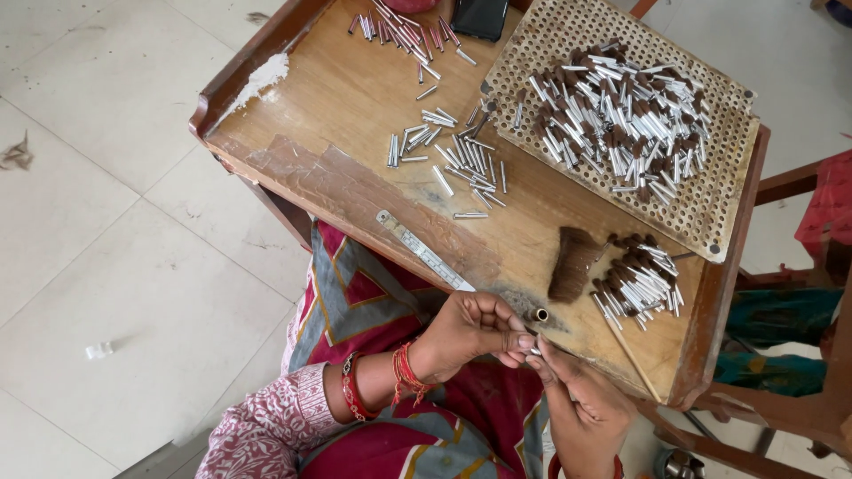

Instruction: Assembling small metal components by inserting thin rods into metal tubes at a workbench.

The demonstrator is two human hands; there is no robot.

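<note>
My left hand (470,330) and my right hand (577,404) meet at the near edge of a wooden table (355,98), fingertips pinched together on a small silver metal tube (534,351). A small brass ring (540,315) stands on the table just beyond my fingers. A tuft of brown bristle hair (572,263) lies next to it. To its right lies a pile of metal tubes with brown hair tips (641,279). Empty silver tubes (453,160) are scattered in the table's middle.
A perforated board (719,200) at the far right carries many more hair-tipped tubes (621,120). Pinkish tubes (404,31) and a dark phone (480,18) lie at the far edge. A metal ruler (422,251) and a thin stick (635,359) lie near me. Tiled floor is at the left.
</note>
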